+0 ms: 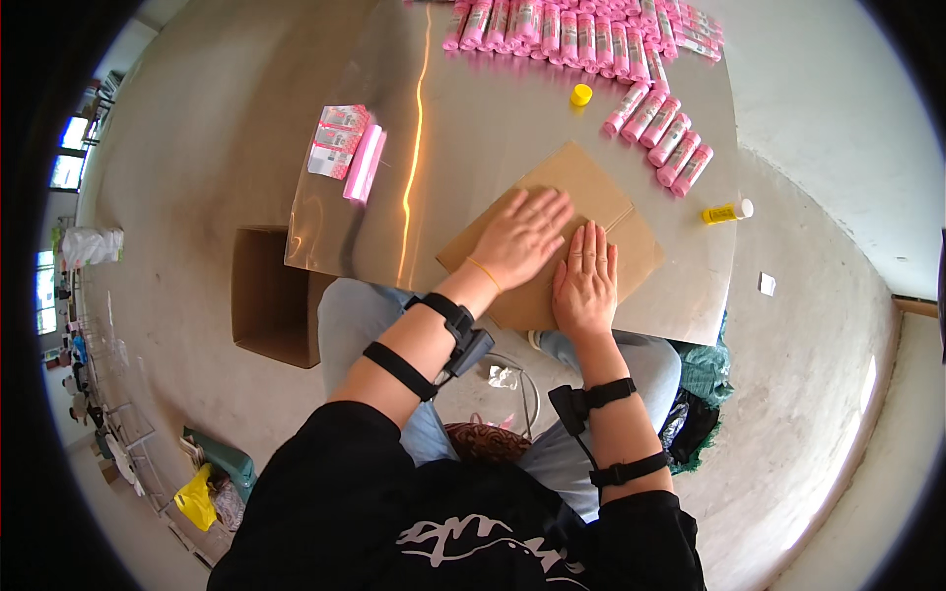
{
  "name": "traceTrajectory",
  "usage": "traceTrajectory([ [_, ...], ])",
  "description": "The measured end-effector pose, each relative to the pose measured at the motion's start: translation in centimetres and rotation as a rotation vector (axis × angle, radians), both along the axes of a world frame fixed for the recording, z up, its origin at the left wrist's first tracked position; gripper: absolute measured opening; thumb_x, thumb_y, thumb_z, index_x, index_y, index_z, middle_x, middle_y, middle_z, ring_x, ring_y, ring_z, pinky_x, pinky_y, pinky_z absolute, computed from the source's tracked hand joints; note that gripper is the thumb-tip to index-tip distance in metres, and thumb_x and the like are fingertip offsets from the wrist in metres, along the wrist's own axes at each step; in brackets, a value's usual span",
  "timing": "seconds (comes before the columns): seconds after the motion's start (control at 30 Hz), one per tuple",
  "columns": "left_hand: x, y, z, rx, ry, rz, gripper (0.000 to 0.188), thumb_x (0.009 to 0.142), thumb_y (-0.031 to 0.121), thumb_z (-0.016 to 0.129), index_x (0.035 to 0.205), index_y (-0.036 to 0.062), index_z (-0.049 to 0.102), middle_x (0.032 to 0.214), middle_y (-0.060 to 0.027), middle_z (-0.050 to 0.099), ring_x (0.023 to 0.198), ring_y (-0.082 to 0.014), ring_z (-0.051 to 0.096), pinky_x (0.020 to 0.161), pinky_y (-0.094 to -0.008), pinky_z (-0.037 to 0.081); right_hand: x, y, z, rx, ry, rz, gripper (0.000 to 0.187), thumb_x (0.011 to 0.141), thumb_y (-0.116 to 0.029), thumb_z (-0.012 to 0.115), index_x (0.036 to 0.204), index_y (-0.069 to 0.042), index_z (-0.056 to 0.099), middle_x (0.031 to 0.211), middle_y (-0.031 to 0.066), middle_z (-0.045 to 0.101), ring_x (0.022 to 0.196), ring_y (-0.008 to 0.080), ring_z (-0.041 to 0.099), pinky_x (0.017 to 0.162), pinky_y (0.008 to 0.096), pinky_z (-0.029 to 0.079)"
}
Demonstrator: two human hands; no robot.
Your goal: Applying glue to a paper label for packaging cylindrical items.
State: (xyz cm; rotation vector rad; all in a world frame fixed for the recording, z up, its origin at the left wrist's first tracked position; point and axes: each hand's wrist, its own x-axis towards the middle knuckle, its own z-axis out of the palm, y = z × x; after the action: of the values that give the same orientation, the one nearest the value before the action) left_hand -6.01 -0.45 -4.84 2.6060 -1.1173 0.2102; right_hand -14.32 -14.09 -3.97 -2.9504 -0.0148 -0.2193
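Observation:
A flat brown piece of cardboard (631, 256) lies at a slant on the metal-topped table (473, 108), its near corner reaching the table's front edge. My left hand (522, 236) rests palm down on it with the fingers stretched out toward the upper right. Close beside it, my right hand (586, 281) also lies flat on the cardboard, fingers pointing away from me. Neither hand grips anything. What is under the palms is hidden.
Pink rolls with labels (581, 44) are stacked at the table's far side, several more (665, 138) lying nearer. A yellow cap (580, 95) and a yellow glue stick (724, 212) lie there too. At left are a label sheet (337, 140), a pink roll (365, 165) and an open carton (271, 295) on the floor.

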Motion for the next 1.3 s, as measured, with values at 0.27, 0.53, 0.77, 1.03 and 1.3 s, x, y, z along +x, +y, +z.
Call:
traceTrajectory([
  [0.27,4.3,4.1,-1.7,0.042,-0.204,0.703,0.049,0.095,0.033,0.045,0.137,0.0073,0.043,0.145,-0.0124,0.038,0.136,-0.0284,0.031,0.112,-0.0463,0.021,0.1,0.3,0.4,0.004,0.006,-0.001,0.056,0.092,-0.024,0.046,0.14,0.003,0.034,0.147,0.0176,0.031,0.138,0.03,0.027,0.114,0.0446,0.02],
  [0.53,3.6,6.9,-0.3,-0.101,-0.204,0.483,0.033,0.084,0.021,0.062,0.115,0.0073,0.06,0.13,-0.014,0.052,0.12,-0.033,0.048,0.097,-0.0452,0.04,0.3,0.5,0.1,0.021,0.04,-0.009,0.058,0.091,-0.025,0.048,0.14,0.003,0.033,0.148,0.0174,0.03,0.139,0.0299,0.026,0.114,0.0446,0.019],
  [0.77,7.9,18.6,4.8,-0.306,-0.225,0.801,0.023,0.082,0.016,0.061,0.105,0.0128,0.064,0.099,-0.0139,0.064,0.091,-0.0322,0.06,0.075,-0.0409,0.049,-0.2,-0.5,0.5,0.134,-0.072,-0.014,0.051,0.088,-0.018,0.054,0.132,0.004,0.042,0.141,0.0185,0.039,0.134,0.0336,0.031,0.113,0.0444,0.023],
  [1.03,9.9,23.6,2.8,0.037,-0.135,0.766,0.038,0.081,0.027,0.065,0.108,0.0004,0.06,0.112,-0.0164,0.061,0.105,-0.0326,0.056,0.089,-0.0422,0.045,-0.2,-2.1,1.8,0.416,-0.085,0.026,0.046,0.077,-0.001,0.063,0.121,0.002,0.051,0.127,0.0187,0.046,0.128,0.0365,0.038,0.105,0.0426,0.035],
  [1.3,2.9,14.3,8.3,-1.252,0.656,0.721,0.046,0.096,0.04,0.049,0.118,0.0006,0.057,0.111,-0.0096,0.064,0.1,-0.0163,0.061,0.084,-0.0315,0.049,-1.9,-0.2,6.5,1.266,0.125,-0.552,0.017,0.094,-0.012,0.055,0.093,0.002,0.064,0.071,0.0064,0.062,0.054,0.0109,0.06,0.053,0.0248,0.05],
])
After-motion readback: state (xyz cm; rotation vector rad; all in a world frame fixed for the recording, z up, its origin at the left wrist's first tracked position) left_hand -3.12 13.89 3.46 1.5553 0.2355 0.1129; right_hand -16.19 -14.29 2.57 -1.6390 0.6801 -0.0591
